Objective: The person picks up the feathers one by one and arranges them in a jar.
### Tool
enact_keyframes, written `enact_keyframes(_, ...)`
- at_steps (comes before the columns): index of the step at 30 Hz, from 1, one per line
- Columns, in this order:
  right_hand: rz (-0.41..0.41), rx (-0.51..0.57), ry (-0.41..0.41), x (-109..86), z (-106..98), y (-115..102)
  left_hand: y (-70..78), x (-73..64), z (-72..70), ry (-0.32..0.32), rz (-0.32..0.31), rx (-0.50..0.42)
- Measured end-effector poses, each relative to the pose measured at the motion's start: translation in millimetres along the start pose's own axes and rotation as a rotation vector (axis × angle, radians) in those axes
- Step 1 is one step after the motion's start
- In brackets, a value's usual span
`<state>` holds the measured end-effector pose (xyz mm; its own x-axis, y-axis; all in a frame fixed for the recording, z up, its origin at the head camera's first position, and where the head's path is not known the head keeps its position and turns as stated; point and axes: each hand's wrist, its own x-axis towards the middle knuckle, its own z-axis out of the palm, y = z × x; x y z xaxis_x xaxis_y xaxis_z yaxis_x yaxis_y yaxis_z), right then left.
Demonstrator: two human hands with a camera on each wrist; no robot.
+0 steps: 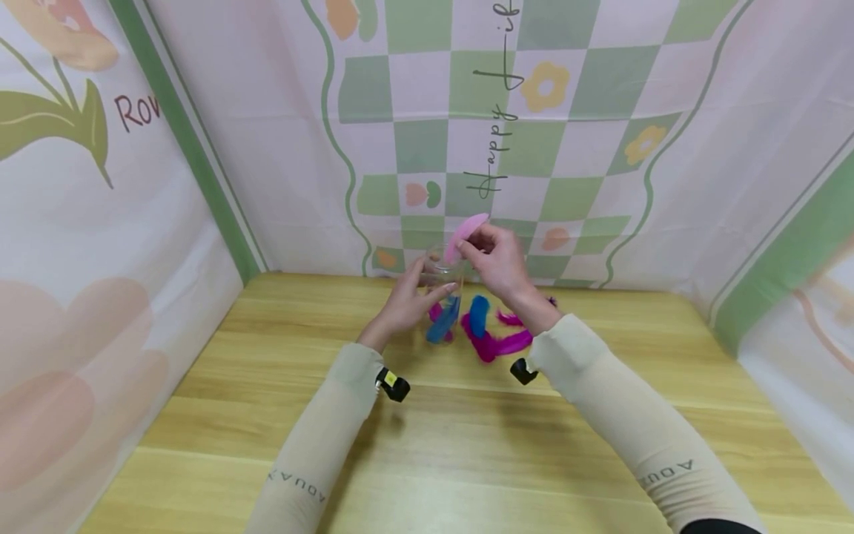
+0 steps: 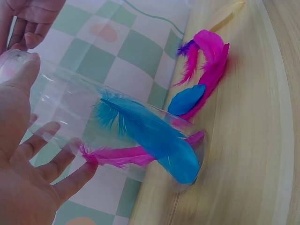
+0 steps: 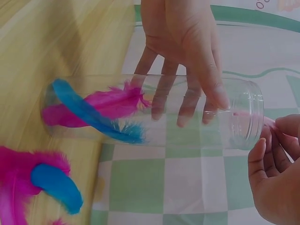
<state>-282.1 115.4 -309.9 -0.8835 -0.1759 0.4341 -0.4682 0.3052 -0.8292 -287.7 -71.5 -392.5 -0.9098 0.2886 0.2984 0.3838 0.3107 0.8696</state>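
A tall clear jar (image 3: 187,140) stands upright on the table, a blue feather (image 2: 145,126) and a magenta feather (image 2: 122,155) inside near its bottom. My left hand (image 1: 405,302) grips the jar around its upper part, thumb on the near side and fingers on the other. Above the jar's mouth, my right hand (image 1: 499,261) pinches a light pink feather (image 1: 471,228) between thumb and fingertips. The pink feather's lower end reaches into the neck; in the right wrist view my fingers partly hide it.
Right of the jar lie loose magenta feathers (image 1: 490,347) with a blue feather (image 1: 479,315) on them. The left wrist view also shows a purple tuft (image 2: 186,48) and a pale yellow feather (image 2: 228,17). A checkered cloth (image 1: 420,144) hangs behind the wooden table (image 1: 427,460).
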Motion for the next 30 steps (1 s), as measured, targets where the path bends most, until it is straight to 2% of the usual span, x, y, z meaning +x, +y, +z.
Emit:
enact_keyframes(10, 0.001, -0.043, 0.003, 1.5, 1.2, 1.3, 0.6, -0.2, 0.1, -0.002, -0.002, -0.006)
enact_keyframes(21, 0.049, -0.108, -0.084, -1.1, 2.7, 5.8, 0.6, -0.3, -0.1, 0.0, -0.01, -0.004)
enact_keyframes(30, 0.049, -0.095, -0.123, -1.5, 1.4, 7.0, -2.9, 1.6, -0.1, -0.005, 0.003, -0.002)
